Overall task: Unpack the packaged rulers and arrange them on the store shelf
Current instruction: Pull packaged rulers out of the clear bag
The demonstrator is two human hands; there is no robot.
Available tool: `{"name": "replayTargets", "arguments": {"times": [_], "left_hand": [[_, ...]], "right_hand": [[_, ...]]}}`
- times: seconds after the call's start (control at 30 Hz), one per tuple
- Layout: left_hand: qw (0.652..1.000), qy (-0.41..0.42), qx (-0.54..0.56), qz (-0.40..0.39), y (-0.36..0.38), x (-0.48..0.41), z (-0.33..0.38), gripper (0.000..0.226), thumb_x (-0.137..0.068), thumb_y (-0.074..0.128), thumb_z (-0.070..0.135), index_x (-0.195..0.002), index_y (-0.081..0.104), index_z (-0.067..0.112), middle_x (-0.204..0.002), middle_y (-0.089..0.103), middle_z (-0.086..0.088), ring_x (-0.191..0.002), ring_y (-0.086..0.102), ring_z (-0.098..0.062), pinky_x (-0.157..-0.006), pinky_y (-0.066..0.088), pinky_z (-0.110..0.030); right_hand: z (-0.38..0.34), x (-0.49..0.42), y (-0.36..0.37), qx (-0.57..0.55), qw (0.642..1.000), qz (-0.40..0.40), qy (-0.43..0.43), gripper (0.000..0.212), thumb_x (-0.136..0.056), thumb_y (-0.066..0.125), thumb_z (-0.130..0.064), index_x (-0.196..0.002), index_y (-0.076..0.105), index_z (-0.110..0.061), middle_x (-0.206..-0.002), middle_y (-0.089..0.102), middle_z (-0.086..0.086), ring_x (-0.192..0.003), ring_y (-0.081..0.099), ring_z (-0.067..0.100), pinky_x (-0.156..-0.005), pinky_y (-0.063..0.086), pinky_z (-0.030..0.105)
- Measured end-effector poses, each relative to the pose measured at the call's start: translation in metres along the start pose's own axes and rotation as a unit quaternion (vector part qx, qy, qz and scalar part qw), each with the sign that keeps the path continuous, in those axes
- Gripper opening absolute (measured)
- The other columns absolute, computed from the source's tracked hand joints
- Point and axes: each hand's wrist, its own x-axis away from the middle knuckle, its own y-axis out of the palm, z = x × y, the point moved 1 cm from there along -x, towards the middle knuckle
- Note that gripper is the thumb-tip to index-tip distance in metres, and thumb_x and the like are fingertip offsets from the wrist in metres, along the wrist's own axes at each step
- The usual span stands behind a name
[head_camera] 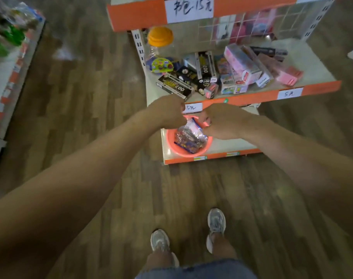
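Observation:
A shiny clear-plastic ruler package (189,135) with blue edges hangs over the pink basin (170,144) on the bottom shelf. My right hand (222,122) grips the package's upper right side with curled fingers. My left hand (168,111) is curled just above the package's top left corner and seems to pinch the wrapper there. Motion blur hides the exact contact. The package's contents are too blurred to make out.
The middle shelf (320,85) holds black "007" boxes (174,86), pink boxes (242,63), small toys and a jar with an orange lid (160,37). Its orange edge carries price labels. Another shelf (8,63) stands at the left. My feet stand on wooden floor below.

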Motion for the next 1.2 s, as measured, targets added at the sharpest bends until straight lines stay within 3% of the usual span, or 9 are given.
{"name": "replayTargets", "arguments": {"times": [0.23,0.4,0.57,0.9,1.03,1.2], "left_hand": [[0.999,-0.039,-0.012,-0.004,0.002,0.041,-0.115,0.027,-0.083,0.056,0.016,-0.106,0.064,0.004,-0.106,0.066,-0.013,-0.098,0.062,-0.031,-0.078,0.049,-0.031],[0.994,-0.100,0.038,0.014,0.008,0.055,-0.199,0.037,-0.087,0.060,0.032,-0.116,0.061,0.010,-0.119,0.063,-0.010,-0.108,0.058,-0.030,-0.087,0.049,-0.033],[0.984,-0.162,0.069,0.010,0.019,0.057,-0.270,0.039,-0.082,0.058,0.023,-0.120,0.058,0.013,-0.120,0.061,-0.010,-0.109,0.059,-0.030,-0.087,0.051,-0.036],[0.958,-0.253,0.132,-0.018,0.026,-0.007,-0.386,0.049,-0.087,0.061,0.027,-0.132,0.050,0.014,-0.134,0.051,-0.010,-0.120,0.052,-0.030,-0.095,0.047,-0.037],[0.947,-0.275,0.159,-0.048,0.033,-0.054,-0.427,0.052,-0.087,0.060,0.026,-0.136,0.047,0.016,-0.137,0.049,-0.011,-0.125,0.048,-0.029,-0.097,0.045,-0.037],[0.941,-0.284,0.167,-0.073,0.061,-0.109,-0.469,0.044,-0.090,0.054,0.020,-0.134,0.049,0.024,-0.133,0.050,-0.010,-0.120,0.051,-0.030,-0.089,0.046,-0.037]], "right_hand": [[-0.104,-0.051,0.050,-0.012,1.000,0.009,-0.009,0.033,-0.087,0.056,-0.020,-0.120,0.062,-0.019,-0.127,0.057,0.001,-0.117,0.052,0.022,-0.086,0.039,0.025],[-0.178,-0.099,0.066,0.027,0.999,-0.016,-0.033,0.029,-0.086,0.054,-0.019,-0.113,0.065,-0.015,-0.115,0.064,0.007,-0.106,0.059,0.029,-0.091,0.049,0.036],[-0.229,-0.151,0.078,0.049,0.996,-0.046,-0.059,0.030,-0.086,0.057,-0.022,-0.114,0.067,-0.016,-0.114,0.065,0.009,-0.107,0.059,0.031,-0.092,0.049,0.038],[-0.278,-0.299,0.111,0.032,0.993,-0.101,-0.056,0.018,-0.084,0.058,-0.023,-0.101,0.065,-0.023,-0.116,0.064,0.006,-0.108,0.059,0.028,-0.086,0.045,0.027],[-0.281,-0.364,0.129,0.020,0.992,-0.120,-0.022,0.029,-0.086,0.056,-0.021,-0.114,0.065,-0.020,-0.122,0.061,0.007,-0.113,0.057,0.029,-0.092,0.045,0.030],[-0.275,-0.436,0.162,0.007,0.989,-0.145,-0.007,0.019,-0.090,0.051,-0.018,-0.102,0.066,-0.013,-0.107,0.065,0.009,-0.093,0.058,0.028,-0.074,0.043,0.028]]}}
